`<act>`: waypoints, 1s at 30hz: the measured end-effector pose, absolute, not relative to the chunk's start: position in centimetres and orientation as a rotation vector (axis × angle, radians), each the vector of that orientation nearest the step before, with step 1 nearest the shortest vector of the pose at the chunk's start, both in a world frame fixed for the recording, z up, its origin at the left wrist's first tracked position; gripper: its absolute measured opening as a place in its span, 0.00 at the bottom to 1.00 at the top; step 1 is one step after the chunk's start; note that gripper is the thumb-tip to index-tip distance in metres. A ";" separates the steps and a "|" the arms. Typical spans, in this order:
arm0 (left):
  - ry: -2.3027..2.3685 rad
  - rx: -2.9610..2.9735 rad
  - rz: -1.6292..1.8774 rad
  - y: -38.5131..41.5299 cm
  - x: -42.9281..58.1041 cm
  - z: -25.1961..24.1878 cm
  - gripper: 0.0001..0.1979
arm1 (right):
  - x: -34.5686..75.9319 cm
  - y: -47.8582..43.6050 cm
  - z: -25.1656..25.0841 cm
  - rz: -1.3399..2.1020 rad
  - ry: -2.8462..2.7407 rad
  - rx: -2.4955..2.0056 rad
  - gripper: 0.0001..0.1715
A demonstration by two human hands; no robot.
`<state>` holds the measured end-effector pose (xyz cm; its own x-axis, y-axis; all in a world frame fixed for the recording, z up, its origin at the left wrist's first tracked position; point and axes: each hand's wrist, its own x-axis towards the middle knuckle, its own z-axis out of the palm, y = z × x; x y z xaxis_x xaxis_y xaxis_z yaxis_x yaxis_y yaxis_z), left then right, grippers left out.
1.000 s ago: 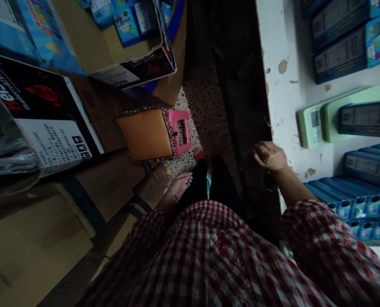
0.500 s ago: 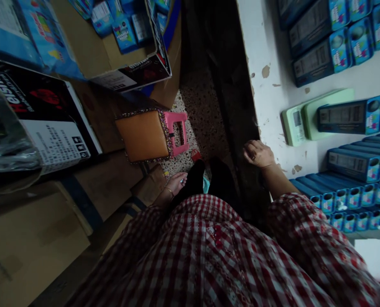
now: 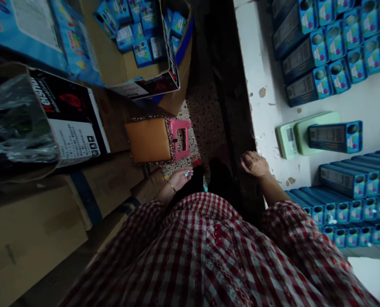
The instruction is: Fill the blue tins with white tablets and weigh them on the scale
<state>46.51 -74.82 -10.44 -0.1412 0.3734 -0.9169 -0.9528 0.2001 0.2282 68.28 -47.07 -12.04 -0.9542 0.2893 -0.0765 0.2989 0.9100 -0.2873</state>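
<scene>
My left hand (image 3: 179,179), with a bracelet at the wrist, hangs low beside my dark trousers. Its fingers are closed on a small pale-blue thing (image 3: 187,173), too small to name. At the near edge of the white table (image 3: 255,121), my right hand (image 3: 255,163) has its fingers curled in; whether anything lies inside them is hidden. To the right of that hand, a light-green scale (image 3: 287,140) stands on the table. One blue box (image 3: 335,136) with a round cut-out in its end lies on the scale's plate.
Stacked blue boxes (image 3: 324,83) stand at the table's far end, with more rows of blue boxes (image 3: 346,181) nearer me. A brown-cushioned pink stool (image 3: 150,140) is on the speckled floor. Left are an open carton (image 3: 113,64) of blue packs, a black-printed carton (image 3: 73,111) and brown cartons (image 3: 33,230).
The view has shifted, so the stool and cartons sit further right and the table's goods further left. The small pale-blue thing in my left hand shows more clearly. My right hand stays by the table edge.
</scene>
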 end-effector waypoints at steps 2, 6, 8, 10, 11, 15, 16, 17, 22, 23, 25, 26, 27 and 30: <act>1.093 -0.707 1.292 -74.0 47.5 -9.3 0.06 | 68.5 -46.9 -12.2 -0.475 3.048 0.455 0.13; 0.906 -0.768 1.271 -72.1 50.2 -8.2 0.07 | 68.6 -46.3 -12.5 -0.508 3.058 0.440 0.12; 0.823 -0.779 1.264 -71.0 51.4 -8.0 0.09 | 68.1 -46.5 -12.0 -0.574 3.055 0.466 0.12; 0.769 -0.784 1.262 -69.8 52.3 -7.6 0.11 | 67.2 -47.6 -10.6 -0.702 3.047 0.528 0.14; 0.746 -0.786 1.263 -69.3 52.6 -7.3 0.12 | 66.6 -48.6 -9.5 -0.779 3.034 0.545 0.15; 0.675 -0.791 1.308 -67.0 53.4 -5.7 0.16 | 64.8 -53.8 -4.6 -0.899 2.906 0.344 0.19; 0.672 -0.792 1.316 -66.4 53.5 -5.2 0.17 | 64.6 -54.7 -3.6 -0.850 2.865 0.298 0.19; 0.675 -0.788 1.324 -65.7 53.6 -4.8 0.19 | 64.5 -55.4 -2.9 -0.791 2.840 0.291 0.19; 0.750 -0.702 1.241 -61.9 54.4 -2.4 0.26 | 65.6 -54.0 -0.1 -0.640 2.852 0.104 0.21; 0.766 -0.682 1.199 -61.2 54.7 -2.0 0.27 | 66.0 -53.3 0.3 -0.623 2.853 0.087 0.21; 0.792 -0.638 1.110 -59.9 55.5 -1.2 0.29 | 67.1 -52.3 1.1 -0.599 2.854 0.095 0.22; 0.802 -0.614 1.072 -59.3 55.9 -1.0 0.30 | 67.6 -51.9 1.3 -0.600 2.860 0.097 0.22; 0.811 -0.588 1.037 -58.9 56.3 -0.8 0.30 | 68.2 -51.5 1.5 -0.611 2.872 0.087 0.21; 0.825 -0.513 0.963 -58.1 57.4 -0.8 0.32 | 69.9 -50.7 1.7 -0.658 2.920 0.038 0.20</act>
